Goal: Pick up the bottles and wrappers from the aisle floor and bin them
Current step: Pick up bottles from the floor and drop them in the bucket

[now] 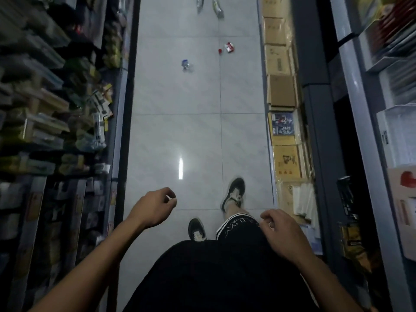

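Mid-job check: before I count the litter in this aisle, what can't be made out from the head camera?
- Two items at the top edge: head view, cut off by the frame and blurred; bottle or wrapper unclear.
- Blue-and-white piece: too small to identify.
- Red-and-white piece and small red bit beside it: too small to identify.
- Bin: none in view.
- Shelf goods on the left: motion-blurred, unreadable.

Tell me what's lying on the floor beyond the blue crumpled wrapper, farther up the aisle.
Beyond the blue wrapper lie a red and white wrapper with a small red cap beside it, then two bottles at the frame's top edge. Anything farther is cut off.
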Demonstrator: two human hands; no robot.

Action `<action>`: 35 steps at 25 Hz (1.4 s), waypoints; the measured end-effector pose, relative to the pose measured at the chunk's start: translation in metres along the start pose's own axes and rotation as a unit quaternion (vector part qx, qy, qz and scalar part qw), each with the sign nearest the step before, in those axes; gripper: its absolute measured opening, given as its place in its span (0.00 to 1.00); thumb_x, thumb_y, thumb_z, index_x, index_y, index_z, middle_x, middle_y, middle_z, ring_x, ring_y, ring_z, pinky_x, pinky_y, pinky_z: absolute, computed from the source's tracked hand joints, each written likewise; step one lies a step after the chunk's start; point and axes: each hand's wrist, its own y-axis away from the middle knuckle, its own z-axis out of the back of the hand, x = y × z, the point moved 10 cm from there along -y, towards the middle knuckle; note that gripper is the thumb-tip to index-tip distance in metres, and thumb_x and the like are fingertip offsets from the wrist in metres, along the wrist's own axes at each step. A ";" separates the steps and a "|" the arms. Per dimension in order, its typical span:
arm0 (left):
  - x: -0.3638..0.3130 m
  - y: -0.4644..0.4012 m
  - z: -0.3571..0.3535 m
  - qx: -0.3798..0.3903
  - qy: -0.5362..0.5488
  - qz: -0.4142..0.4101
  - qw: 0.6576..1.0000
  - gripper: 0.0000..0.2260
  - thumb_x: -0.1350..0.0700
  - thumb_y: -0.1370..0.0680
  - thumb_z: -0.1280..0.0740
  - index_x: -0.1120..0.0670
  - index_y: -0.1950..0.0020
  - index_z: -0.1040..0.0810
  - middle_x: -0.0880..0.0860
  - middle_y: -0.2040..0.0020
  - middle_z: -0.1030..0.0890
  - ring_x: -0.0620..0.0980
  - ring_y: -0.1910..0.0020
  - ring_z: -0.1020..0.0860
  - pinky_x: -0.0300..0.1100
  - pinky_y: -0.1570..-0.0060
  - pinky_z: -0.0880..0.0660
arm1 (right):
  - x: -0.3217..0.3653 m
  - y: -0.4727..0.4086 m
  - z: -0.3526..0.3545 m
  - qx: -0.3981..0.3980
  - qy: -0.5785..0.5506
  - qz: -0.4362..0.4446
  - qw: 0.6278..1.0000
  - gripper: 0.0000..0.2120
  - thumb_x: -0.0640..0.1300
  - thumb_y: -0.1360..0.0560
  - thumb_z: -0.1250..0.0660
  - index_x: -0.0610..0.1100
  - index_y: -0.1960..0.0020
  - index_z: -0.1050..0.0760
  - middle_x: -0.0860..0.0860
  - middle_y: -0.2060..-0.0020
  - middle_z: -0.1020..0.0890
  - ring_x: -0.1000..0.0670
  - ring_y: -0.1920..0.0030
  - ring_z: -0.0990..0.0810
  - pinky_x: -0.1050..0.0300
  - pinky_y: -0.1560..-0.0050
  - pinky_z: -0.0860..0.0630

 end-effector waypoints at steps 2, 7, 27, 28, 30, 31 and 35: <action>-0.032 -0.042 0.024 -0.001 -0.005 -0.006 1.000 0.12 0.45 0.18 0.38 0.46 0.38 0.21 0.47 0.45 0.16 0.47 0.50 0.19 0.45 0.51 0.22 | -0.008 -0.039 0.030 -0.007 -0.010 -0.010 1.000 0.07 0.51 0.21 0.34 0.52 0.45 0.21 0.58 0.51 0.21 0.55 0.50 0.20 0.51 0.47 0.20; -0.094 -0.118 0.071 -0.005 0.014 0.023 1.000 0.12 0.44 0.19 0.38 0.44 0.40 0.21 0.45 0.49 0.16 0.47 0.51 0.19 0.46 0.49 0.22 | 0.011 -0.149 0.120 -0.008 -0.009 0.008 1.000 0.10 0.50 0.21 0.34 0.50 0.43 0.19 0.56 0.50 0.20 0.55 0.49 0.20 0.50 0.46 0.21; -0.131 -0.396 0.360 0.002 0.005 0.049 0.999 0.15 0.44 0.20 0.39 0.46 0.37 0.22 0.45 0.46 0.16 0.48 0.50 0.19 0.47 0.49 0.21 | 0.272 -0.523 0.284 0.021 0.042 0.068 0.997 0.07 0.51 0.20 0.33 0.51 0.44 0.21 0.55 0.53 0.20 0.55 0.53 0.22 0.50 0.51 0.21; -0.140 -0.414 0.380 0.004 -0.005 0.043 0.999 0.15 0.44 0.20 0.39 0.46 0.37 0.22 0.45 0.46 0.16 0.48 0.50 0.20 0.46 0.50 0.21 | 0.273 -0.534 0.290 0.022 0.038 0.055 0.998 0.06 0.51 0.20 0.33 0.51 0.46 0.21 0.56 0.54 0.21 0.55 0.53 0.22 0.50 0.51 0.22; -0.160 -0.454 0.420 -0.001 -0.012 0.034 0.999 0.15 0.44 0.20 0.39 0.46 0.38 0.22 0.44 0.48 0.16 0.48 0.51 0.19 0.46 0.50 0.21 | 0.274 -0.559 0.307 0.020 0.029 0.032 0.999 0.03 0.51 0.20 0.33 0.53 0.49 0.22 0.58 0.55 0.22 0.54 0.53 0.22 0.52 0.52 0.23; -0.171 -0.472 0.439 -0.006 -0.013 0.030 0.999 0.14 0.44 0.20 0.39 0.46 0.38 0.22 0.44 0.49 0.16 0.48 0.52 0.19 0.47 0.50 0.21 | 0.274 -0.571 0.314 0.021 0.025 0.027 0.999 0.02 0.51 0.20 0.33 0.54 0.50 0.22 0.58 0.56 0.22 0.54 0.53 0.22 0.53 0.52 0.24; -0.219 -0.547 0.499 -0.017 -0.035 0.019 0.999 0.14 0.44 0.20 0.39 0.46 0.38 0.22 0.45 0.47 0.16 0.49 0.51 0.19 0.47 0.49 0.20 | 0.275 -0.637 0.354 0.019 -0.006 0.009 1.000 0.04 0.50 0.20 0.34 0.54 0.47 0.22 0.58 0.52 0.21 0.55 0.51 0.21 0.51 0.50 0.22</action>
